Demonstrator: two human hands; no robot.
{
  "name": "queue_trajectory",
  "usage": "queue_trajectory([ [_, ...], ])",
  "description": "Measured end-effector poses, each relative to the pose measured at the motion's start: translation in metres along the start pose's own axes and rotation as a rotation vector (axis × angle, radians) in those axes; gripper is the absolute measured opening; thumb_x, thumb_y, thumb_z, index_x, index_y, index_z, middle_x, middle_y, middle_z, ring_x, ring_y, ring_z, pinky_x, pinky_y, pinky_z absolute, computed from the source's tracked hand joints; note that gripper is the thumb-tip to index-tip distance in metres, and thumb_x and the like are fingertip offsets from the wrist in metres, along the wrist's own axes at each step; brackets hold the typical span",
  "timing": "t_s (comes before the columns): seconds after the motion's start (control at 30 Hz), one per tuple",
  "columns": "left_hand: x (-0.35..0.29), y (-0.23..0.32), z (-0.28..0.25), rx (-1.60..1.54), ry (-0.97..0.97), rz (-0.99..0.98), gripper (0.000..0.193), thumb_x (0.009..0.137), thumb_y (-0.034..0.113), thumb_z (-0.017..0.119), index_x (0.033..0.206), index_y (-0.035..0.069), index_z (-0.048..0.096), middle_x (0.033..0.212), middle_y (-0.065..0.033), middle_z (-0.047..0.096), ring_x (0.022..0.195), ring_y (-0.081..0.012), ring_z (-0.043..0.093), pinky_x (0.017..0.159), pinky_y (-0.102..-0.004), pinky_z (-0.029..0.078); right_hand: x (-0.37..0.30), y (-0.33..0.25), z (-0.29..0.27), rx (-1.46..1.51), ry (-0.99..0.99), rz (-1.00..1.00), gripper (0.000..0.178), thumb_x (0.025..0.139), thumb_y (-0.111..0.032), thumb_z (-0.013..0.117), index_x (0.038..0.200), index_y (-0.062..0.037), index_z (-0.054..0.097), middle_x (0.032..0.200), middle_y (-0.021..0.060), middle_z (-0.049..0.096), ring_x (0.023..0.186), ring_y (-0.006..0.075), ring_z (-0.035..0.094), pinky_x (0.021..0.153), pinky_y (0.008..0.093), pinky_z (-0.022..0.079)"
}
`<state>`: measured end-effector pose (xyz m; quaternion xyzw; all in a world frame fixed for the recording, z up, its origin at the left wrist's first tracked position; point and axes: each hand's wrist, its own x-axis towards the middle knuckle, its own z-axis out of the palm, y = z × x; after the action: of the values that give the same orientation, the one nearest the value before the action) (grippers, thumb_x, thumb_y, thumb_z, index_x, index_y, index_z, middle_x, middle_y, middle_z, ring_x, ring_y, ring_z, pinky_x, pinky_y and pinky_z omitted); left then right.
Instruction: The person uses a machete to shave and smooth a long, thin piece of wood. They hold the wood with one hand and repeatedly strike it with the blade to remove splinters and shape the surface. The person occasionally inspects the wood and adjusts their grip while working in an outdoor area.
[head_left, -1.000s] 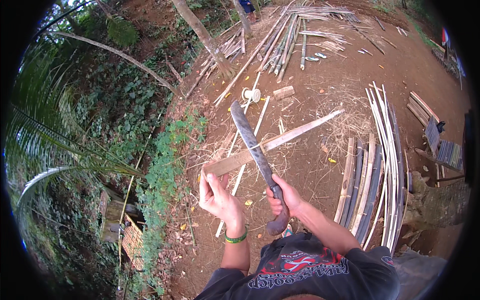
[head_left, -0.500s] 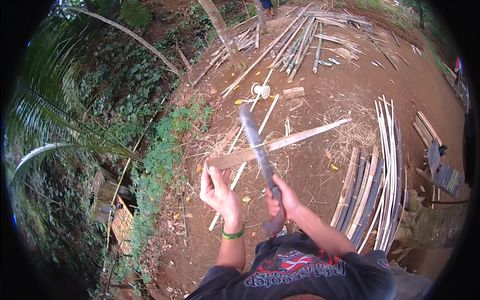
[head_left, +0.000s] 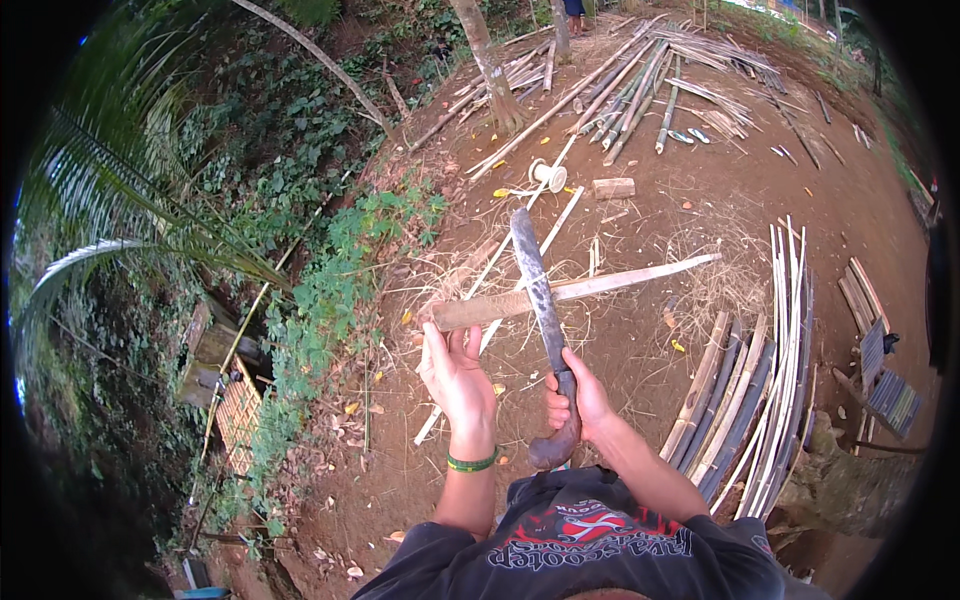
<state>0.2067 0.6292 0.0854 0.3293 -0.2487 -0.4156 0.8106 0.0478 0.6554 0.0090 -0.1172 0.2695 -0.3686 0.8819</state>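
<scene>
My left hand point(head_left: 460, 385) grips the wide left end of a tan bamboo slat point(head_left: 485, 311) from below, its fingertips at the lower edge. The slat reaches out to the right and tapers to a thin tip. My right hand point(head_left: 582, 402) is wrapped round the dark curved handle of a machete point(head_left: 538, 283). The broad, stained blade points upward and away from me. It crosses the slat near the middle, on the near side in the picture; whether they touch, I cannot tell.
Thin strips and bamboo poles point(head_left: 722, 395) lie bundled at right. A pile of bamboo poles point(head_left: 640, 85) covers the far ground, near tree trunks point(head_left: 490, 70). A white spool point(head_left: 548, 176) and wood block point(head_left: 613, 188) lie ahead. Shavings litter the soil; plants point(head_left: 330, 260) grow down the left slope.
The machete's blade, smeared by motion before, now shows sharply and stands at about the same angle. My left fingers have straightened somewhat. The whole view has shifted a little.
</scene>
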Motion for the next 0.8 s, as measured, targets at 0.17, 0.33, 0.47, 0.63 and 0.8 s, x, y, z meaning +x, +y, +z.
queue_trajectory([
  [0.17,0.0,0.007,-0.005,-0.113,0.026,-0.109,0.036,0.1,0.031,0.057,0.122,0.002,0.056,0.115,-0.0097,0.061,0.108,-0.0226,0.06,0.097,-0.0377,0.051,-0.017,0.0,0.0,-0.093,-0.034,0.131,0.057,0.096,-0.065,0.039,0.074,-0.0134,0.048,0.05,-0.0028,0.036,0.039,0.0122,0.034,0.042,0.0311,0.035],
  [0.33,-0.004,0.013,-0.015,-0.092,0.002,-0.183,0.031,0.099,0.03,0.059,0.115,0.003,0.06,0.113,-0.0077,0.063,0.108,-0.0225,0.061,0.097,-0.0394,0.051,-0.014,0.0,-0.006,-0.003,0.052,0.085,0.057,0.097,-0.064,0.039,0.075,-0.0129,0.049,0.051,-0.0035,0.037,0.039,0.0114,0.036,0.042,0.031,0.036],
  [0.47,-0.011,0.014,-0.022,-0.113,0.0,-0.185,0.026,0.099,0.027,0.06,0.108,0.003,0.064,0.106,-0.0057,0.066,0.101,-0.0209,0.064,0.095,-0.0382,0.053,-0.032,0.009,0.002,-0.127,-0.153,0.243,0.057,0.097,-0.064,0.038,0.073,-0.0127,0.048,0.05,-0.0032,0.036,0.039,0.0118,0.036,0.041,0.0315,0.036],
  [0.63,-0.015,0.019,-0.018,-0.122,-0.007,-0.21,0.02,0.097,0.023,0.062,0.102,0.004,0.066,0.103,-0.0063,0.069,0.095,-0.0196,0.066,0.09,-0.0351,0.056,-0.034,0.008,0.009,-0.119,-0.13,0.192,0.058,0.098,-0.063,0.036,0.073,-0.0117,0.047,0.05,-0.0027,0.036,0.038,0.0128,0.036,0.042,0.0315,0.036],
  [0.8,-0.018,0.022,-0.018,-0.136,-0.06,-0.203,0.017,0.097,0.021,0.063,0.1,0.005,0.068,0.102,-0.0066,0.07,0.093,-0.0196,0.067,0.089,-0.0361,0.056,-0.041,0.006,0.014,-0.098,-0.155,0.186,0.059,0.099,-0.063,0.035,0.073,-0.011,0.046,0.05,-0.0015,0.036,0.038,0.0128,0.035,0.041,0.0313,0.036],
])
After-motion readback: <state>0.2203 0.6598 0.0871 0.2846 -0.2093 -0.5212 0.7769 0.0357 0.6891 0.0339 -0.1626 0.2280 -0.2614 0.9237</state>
